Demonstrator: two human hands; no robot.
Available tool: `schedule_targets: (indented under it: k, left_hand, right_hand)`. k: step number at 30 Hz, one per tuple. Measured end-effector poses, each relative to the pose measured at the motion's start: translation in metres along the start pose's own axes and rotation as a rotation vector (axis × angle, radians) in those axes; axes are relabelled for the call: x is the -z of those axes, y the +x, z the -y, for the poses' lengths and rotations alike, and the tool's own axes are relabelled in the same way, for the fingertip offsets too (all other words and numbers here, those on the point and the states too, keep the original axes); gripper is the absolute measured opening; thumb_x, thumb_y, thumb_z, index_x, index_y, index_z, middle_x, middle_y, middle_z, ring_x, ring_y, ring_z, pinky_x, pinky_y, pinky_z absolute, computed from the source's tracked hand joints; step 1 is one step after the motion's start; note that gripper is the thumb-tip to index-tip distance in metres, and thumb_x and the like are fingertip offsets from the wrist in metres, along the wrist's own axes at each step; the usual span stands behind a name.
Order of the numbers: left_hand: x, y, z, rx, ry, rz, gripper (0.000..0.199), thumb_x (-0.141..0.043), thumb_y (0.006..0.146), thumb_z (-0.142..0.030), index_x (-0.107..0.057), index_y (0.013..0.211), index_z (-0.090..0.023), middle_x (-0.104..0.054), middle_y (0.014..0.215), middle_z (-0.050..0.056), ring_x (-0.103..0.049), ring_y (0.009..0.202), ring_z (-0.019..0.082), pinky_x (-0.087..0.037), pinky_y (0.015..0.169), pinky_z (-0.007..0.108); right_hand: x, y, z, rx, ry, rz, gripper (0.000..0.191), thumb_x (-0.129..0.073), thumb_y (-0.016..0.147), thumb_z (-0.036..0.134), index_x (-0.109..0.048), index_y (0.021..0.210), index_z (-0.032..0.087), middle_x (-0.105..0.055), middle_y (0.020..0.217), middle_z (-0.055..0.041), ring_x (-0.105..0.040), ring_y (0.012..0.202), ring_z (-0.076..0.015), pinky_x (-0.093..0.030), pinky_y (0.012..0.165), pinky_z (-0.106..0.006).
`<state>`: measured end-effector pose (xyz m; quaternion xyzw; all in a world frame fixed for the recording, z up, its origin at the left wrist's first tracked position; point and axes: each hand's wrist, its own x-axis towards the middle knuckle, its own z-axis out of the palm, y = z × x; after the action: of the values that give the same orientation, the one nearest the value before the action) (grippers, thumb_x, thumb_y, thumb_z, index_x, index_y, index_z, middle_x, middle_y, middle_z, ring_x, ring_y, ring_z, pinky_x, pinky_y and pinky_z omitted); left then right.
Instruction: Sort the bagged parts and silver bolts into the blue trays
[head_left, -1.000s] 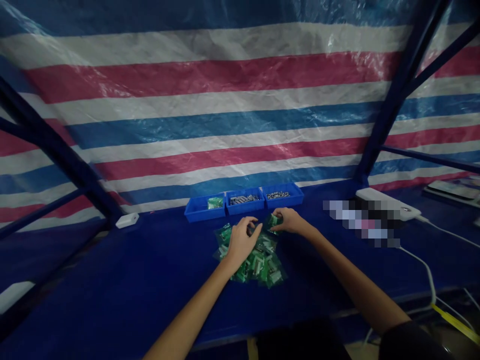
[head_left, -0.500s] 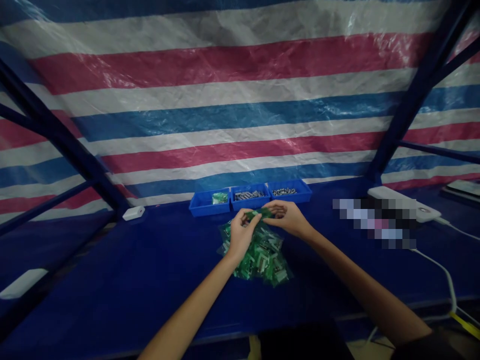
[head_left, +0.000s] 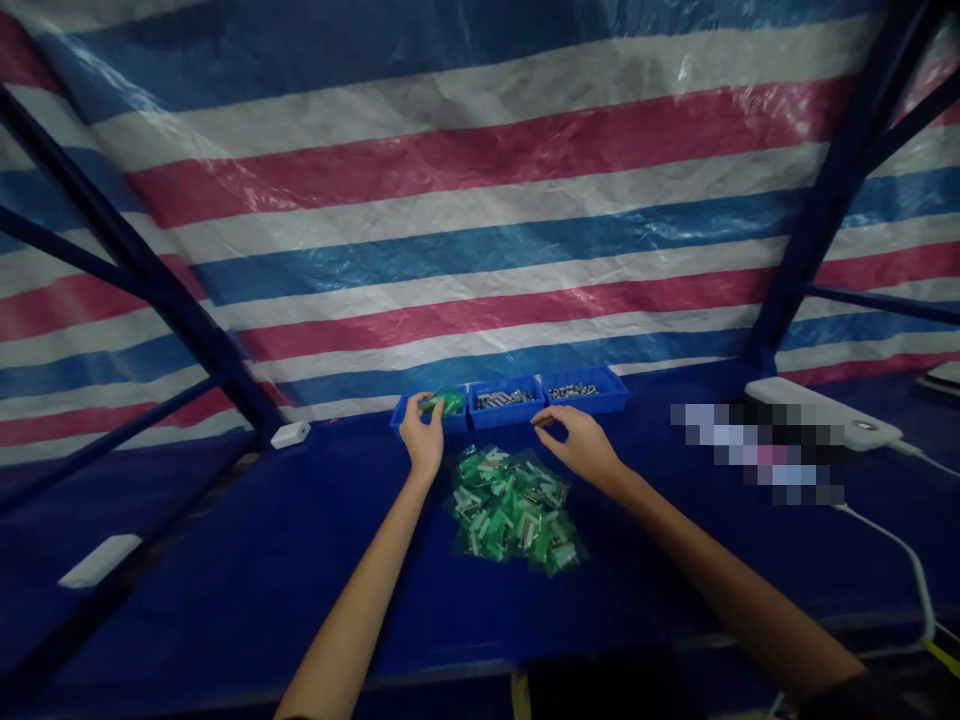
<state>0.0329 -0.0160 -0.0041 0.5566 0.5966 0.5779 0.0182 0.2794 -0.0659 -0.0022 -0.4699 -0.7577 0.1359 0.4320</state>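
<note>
Left hand (head_left: 422, 435) on the packet, right hand (head_left: 585, 445) open: that was us at the trays!

Over the left blue tray (head_left: 456, 423) we had a green packet (head_left: 450, 401) pinched between left thumb and fingers, while our right fingers curved loosely, released, just in front of the right blue tray (head_left: 592, 403). Right between our forearms, a heap of clear bags (head_left: 517, 510) with green and white pieces sprawled over the blue worktop (head_left: 300, 560). Three trays stood in a row: metallic rods filled part of the middle blue tray (head_left: 506, 415), and smaller metallic bits lay in the right one. Off to our left sat a white plug (head_left: 291, 434); well to the right, a white device (head_left: 870, 428). Behind everything, the striped sheet (head_left: 450, 240)!
</note>
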Motion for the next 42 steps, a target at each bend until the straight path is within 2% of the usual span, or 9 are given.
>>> schedule_targets:
  k: [8, 13, 17, 23, 28, 31, 34, 37, 42]
  left_hand:
    - [-0.015, 0.04, 0.019, -0.142, 0.387, 0.287, 0.023, -0.056, 0.077, -0.03, -0.063, 0.097, -0.022, -0.067, 0.079, 0.004, -0.062, 0.077, 0.019, -0.041, 0.078, 0.031]
    - [-0.016, 0.056, 0.017, -0.136, 0.589, 0.478, 0.022, -0.062, 0.073, -0.03, -0.067, 0.094, -0.026, -0.067, 0.085, 0.005, -0.059, 0.088, 0.024, -0.037, 0.083, 0.036]
    - [-0.014, 0.054, 0.02, -0.133, 0.662, 0.469, 0.025, -0.06, 0.074, -0.035, -0.069, 0.097, -0.026, -0.061, 0.102, 0.011, -0.052, 0.101, 0.03, -0.035, 0.086, 0.044]
    - [-0.01, 0.018, -0.007, -0.149, 0.413, 0.197, 0.03, -0.048, 0.082, -0.037, -0.065, 0.104, -0.024, -0.056, 0.106, 0.01, -0.049, 0.102, 0.028, -0.037, 0.086, 0.043]
    - [-0.008, -0.03, -0.057, -0.231, 0.079, 0.334, 0.02, -0.048, 0.083, -0.032, -0.063, 0.093, -0.023, -0.059, 0.097, 0.005, -0.052, 0.097, 0.021, -0.038, 0.089, 0.039]
    - [-0.009, -0.059, -0.071, -0.231, -0.041, 0.466, 0.019, -0.049, 0.083, -0.033, -0.06, 0.095, -0.023, -0.06, 0.097, 0.004, -0.053, 0.094, 0.019, -0.039, 0.087, 0.038]
    - [-0.012, -0.079, -0.07, -0.178, -0.107, 0.548, 0.027, -0.052, 0.082, -0.038, -0.057, 0.103, -0.024, -0.06, 0.097, 0.005, -0.054, 0.091, 0.019, -0.04, 0.085, 0.038]
    - [-0.016, -0.084, -0.063, -0.024, -0.205, 0.52, 0.042, -0.056, 0.078, -0.043, -0.051, 0.114, -0.023, -0.059, 0.101, 0.006, -0.055, 0.087, 0.018, -0.044, 0.078, 0.034]
    - [-0.015, -0.076, -0.059, 0.247, -0.449, 0.536, 0.034, -0.056, 0.075, -0.049, -0.061, 0.088, -0.018, -0.06, 0.078, 0.003, -0.054, 0.071, 0.014, -0.042, 0.064, 0.025]
  right_hand:
    - [0.008, 0.001, 0.003, 0.004, -0.149, 0.009, 0.013, -0.055, 0.079, 0.024, -0.065, 0.087, 0.023, -0.067, 0.092, -0.0021, -0.058, 0.09, -0.0176, -0.042, 0.083, -0.03]
    - [0.007, 0.0, 0.0, -0.136, -0.231, 0.152, 0.017, -0.058, 0.078, 0.034, -0.068, 0.086, 0.024, -0.069, 0.089, -0.0011, -0.061, 0.085, -0.0174, -0.044, 0.077, -0.028]
    - [0.008, -0.005, -0.003, -0.288, -0.251, 0.364, 0.043, -0.064, 0.068, 0.053, -0.067, 0.098, 0.021, -0.069, 0.094, -0.0052, -0.063, 0.088, -0.0219, -0.046, 0.073, -0.03]
    - [0.018, -0.006, -0.009, -0.313, -0.246, 0.616, 0.046, -0.076, 0.049, 0.052, -0.071, 0.086, 0.026, -0.069, 0.095, -0.0033, -0.063, 0.086, -0.0232, -0.046, 0.068, -0.029]
    - [0.016, -0.006, -0.007, -0.307, -0.244, 0.619, 0.038, -0.077, 0.05, 0.048, -0.069, 0.078, 0.025, -0.069, 0.088, -0.002, -0.063, 0.08, -0.0211, -0.043, 0.062, -0.026]
    - [0.013, -0.004, -0.011, -0.326, -0.25, 0.461, 0.033, -0.074, 0.057, 0.042, -0.065, 0.083, 0.023, -0.068, 0.083, -0.0017, -0.062, 0.076, -0.0183, -0.042, 0.061, -0.025]
    - [0.01, 0.001, -0.017, -0.298, -0.13, 0.29, 0.031, -0.071, 0.062, 0.039, -0.061, 0.085, 0.021, -0.065, 0.076, -0.0005, -0.06, 0.071, -0.0154, -0.042, 0.061, -0.024]
    - [0.004, 0.003, -0.016, -0.246, 0.236, 0.257, 0.036, -0.071, 0.062, 0.041, -0.056, 0.086, 0.018, -0.061, 0.07, 0.0014, -0.058, 0.063, -0.0124, -0.044, 0.058, -0.023]
    - [-0.006, 0.001, 0.0, -0.236, 0.674, 0.298, 0.047, -0.077, 0.055, 0.036, -0.056, 0.093, 0.018, -0.061, 0.073, 0.0019, -0.06, 0.065, -0.0115, -0.049, 0.065, -0.026]
